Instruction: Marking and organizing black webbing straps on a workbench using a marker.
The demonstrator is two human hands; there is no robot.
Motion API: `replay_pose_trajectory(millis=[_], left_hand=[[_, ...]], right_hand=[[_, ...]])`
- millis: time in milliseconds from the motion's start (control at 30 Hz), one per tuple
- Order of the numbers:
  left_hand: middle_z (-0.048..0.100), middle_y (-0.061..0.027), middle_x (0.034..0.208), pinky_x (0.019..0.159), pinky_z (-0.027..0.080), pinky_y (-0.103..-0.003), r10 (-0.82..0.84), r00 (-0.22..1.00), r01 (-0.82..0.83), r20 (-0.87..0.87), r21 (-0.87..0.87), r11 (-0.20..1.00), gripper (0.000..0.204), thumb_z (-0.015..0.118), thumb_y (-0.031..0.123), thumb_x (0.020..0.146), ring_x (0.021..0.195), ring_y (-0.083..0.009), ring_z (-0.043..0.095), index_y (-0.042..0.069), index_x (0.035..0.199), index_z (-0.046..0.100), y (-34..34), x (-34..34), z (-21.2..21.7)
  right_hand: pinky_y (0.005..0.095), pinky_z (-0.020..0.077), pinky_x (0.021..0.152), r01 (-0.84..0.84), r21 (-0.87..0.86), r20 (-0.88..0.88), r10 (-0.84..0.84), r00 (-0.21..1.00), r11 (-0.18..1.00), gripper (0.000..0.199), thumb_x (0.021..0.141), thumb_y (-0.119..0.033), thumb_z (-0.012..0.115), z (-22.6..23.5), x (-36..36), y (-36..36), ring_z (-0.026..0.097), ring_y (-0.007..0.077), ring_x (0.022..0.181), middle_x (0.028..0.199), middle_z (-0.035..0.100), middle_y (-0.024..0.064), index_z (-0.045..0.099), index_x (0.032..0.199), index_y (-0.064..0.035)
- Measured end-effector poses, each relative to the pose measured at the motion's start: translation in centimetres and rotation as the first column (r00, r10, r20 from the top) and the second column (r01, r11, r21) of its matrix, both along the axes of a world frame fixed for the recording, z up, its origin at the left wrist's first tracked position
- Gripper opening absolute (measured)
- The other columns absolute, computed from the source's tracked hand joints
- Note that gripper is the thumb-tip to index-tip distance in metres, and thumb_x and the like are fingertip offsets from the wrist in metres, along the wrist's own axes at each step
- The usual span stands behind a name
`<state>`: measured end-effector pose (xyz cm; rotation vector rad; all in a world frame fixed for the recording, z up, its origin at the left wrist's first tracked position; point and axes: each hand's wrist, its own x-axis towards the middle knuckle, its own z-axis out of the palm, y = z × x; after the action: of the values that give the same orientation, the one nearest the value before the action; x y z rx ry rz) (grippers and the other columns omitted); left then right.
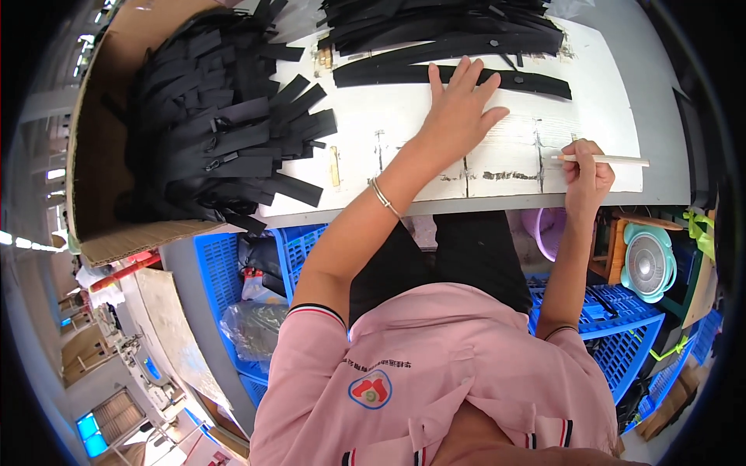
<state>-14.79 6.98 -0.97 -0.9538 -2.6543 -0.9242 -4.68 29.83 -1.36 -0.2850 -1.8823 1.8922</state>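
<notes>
My left hand (458, 109) lies flat with fingers spread on the white tabletop (388, 132), its fingertips resting on a long black zipper strip (528, 80) that runs across the table. A thin bracelet (382, 194) circles that wrist. My right hand (588, 172) is at the table's near right edge, closed around a thin white pencil (614, 160) that points to the right. Dark marks line the tabletop between the two hands.
A cardboard box (97, 155) at the left overflows with a pile of black zipper strips (210, 132). Another heap of black strips (443, 27) lies at the far edge. Below the table are blue crates (614, 326), a purple bucket (544, 229) and a small teal fan (649, 264).
</notes>
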Motion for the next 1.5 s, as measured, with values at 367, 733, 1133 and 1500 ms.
replay_pose_trajectory(millis=[367, 733, 1133, 1500], left_hand=[[0.062, -0.0121, 0.142, 0.127, 0.016, -0.056, 0.421, 0.891, -0.434, -0.17, -0.05, 0.899, 0.057, 0.052, -0.013, 0.079, 0.146, -0.0362, 0.044, 0.011, 0.126, 0.072, -16.0, 10.4, 2.1], [0.072, -0.0071, 0.125, 0.124, 0.022, -0.054, 0.505, 0.774, -0.587, -0.382, -0.136, 0.798, 0.015, 0.068, 0.006, 0.095, 0.132, -0.0298, 0.059, 0.01, 0.108, 0.075, -22.6, 8.6, 5.7], [0.071, -0.0098, 0.098, 0.08, 0.054, -0.033, 0.055, 0.983, -0.085, 0.176, 0.169, 0.982, 0.04, 0.08, 0.006, 0.085, 0.088, -0.0252, 0.069, 0.007, 0.124, 0.072, -0.1, 6.6, 2.5], [0.07, -0.0091, 0.125, 0.113, 0.04, -0.048, 0.088, 0.989, -0.082, -0.115, 0.052, 0.995, 0.034, 0.077, 0.007, 0.088, 0.127, -0.0313, 0.059, 0.004, 0.121, 0.072, -3.4, 9.3, 1.2]], right_hand=[[0.0174, 0.0357, 0.054, -0.012, 0.033, 0.08, 0.009, 0.997, 0.999, 0.024, 0.102, -0.017, 0.065, 0.4, -0.2, -0.2, 0.047, 0.0011, 0.06, 0.078, 0.069, 0.0013, 0.076, 0.087, -0.0016], [0.0183, 0.0352, 0.052, 0.001, 0.031, 0.012, -0.001, 1.0, 1.0, 0.021, 0.101, -0.017, 0.067, 0.2, -0.4, -1.0, 0.047, 0.0008, 0.059, 0.076, 0.068, -0.0003, 0.077, 0.09, -0.0021], [0.0312, 0.0552, 0.069, 0.087, 0.691, -0.198, 0.072, 0.978, 0.718, 0.03, 0.093, -0.01, 0.073, 1.4, 0.7, -3.3, 0.071, 0.0185, 0.077, 0.088, 0.075, 0.0059, 0.073, 0.123, -0.0109], [0.0467, 0.0377, 0.115, 0.077, 0.901, -0.119, 0.072, 0.99, 0.426, 0.049, 0.085, -0.016, 0.078, -0.5, 4.7, -1.8, 0.064, 0.0246, 0.121, 0.124, 0.073, 0.0056, 0.068, 0.132, -0.0103]])
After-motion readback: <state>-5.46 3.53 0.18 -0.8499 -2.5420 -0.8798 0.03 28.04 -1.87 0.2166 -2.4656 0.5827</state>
